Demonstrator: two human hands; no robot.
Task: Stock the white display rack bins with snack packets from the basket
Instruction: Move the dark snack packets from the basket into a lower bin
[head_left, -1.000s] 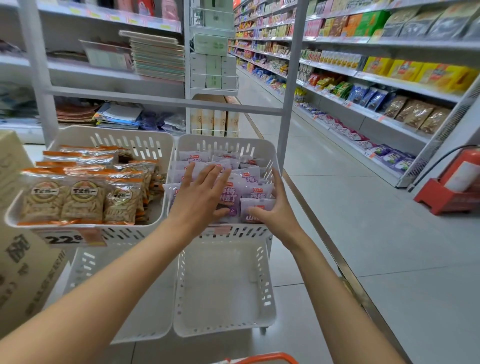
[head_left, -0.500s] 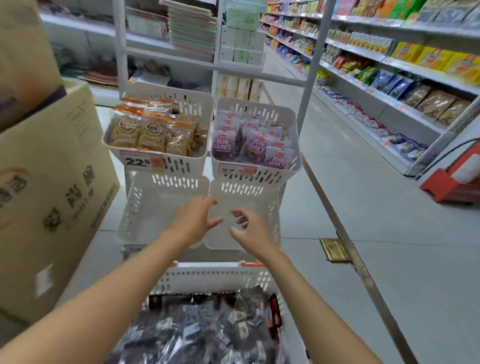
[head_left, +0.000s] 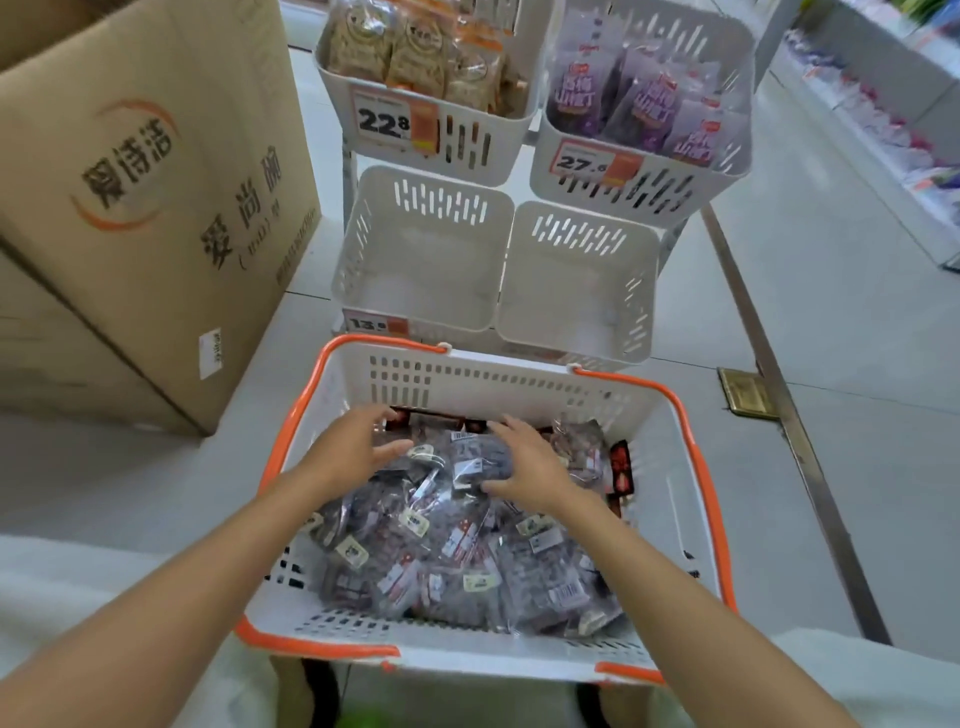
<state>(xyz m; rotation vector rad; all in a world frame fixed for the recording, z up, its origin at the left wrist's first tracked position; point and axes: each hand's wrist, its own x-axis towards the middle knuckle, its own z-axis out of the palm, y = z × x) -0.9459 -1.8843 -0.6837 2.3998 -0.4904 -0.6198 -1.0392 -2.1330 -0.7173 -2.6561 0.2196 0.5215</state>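
Observation:
A white basket with an orange rim (head_left: 702, 467) sits right in front of me, full of dark clear-wrapped snack packets (head_left: 447, 551). Both of my hands are inside it at the far end. My left hand (head_left: 358, 449) hovers over the pile with fingers stretched out, and my right hand (head_left: 524, 467) lies spread on top of a packet, thumb out to the side. Behind the basket stands the white display rack. Its two lower bins, the left bin (head_left: 426, 249) and the right bin (head_left: 576, 280), hold nothing. The two upper bins carry brown packets (head_left: 415, 52) and purple packets (head_left: 649, 109).
A large cardboard box (head_left: 145, 182) stands close on the left, beside the rack. A store shelf (head_left: 883, 104) runs along the right of the aisle. A metal strip (head_left: 789, 415) and a brass floor plate (head_left: 745, 397) lie in the grey floor to the right.
My view has tilted down from the rack to the basket. Both hands have dropped from the upper purple-packet bin, past the lower bins, into the basket.

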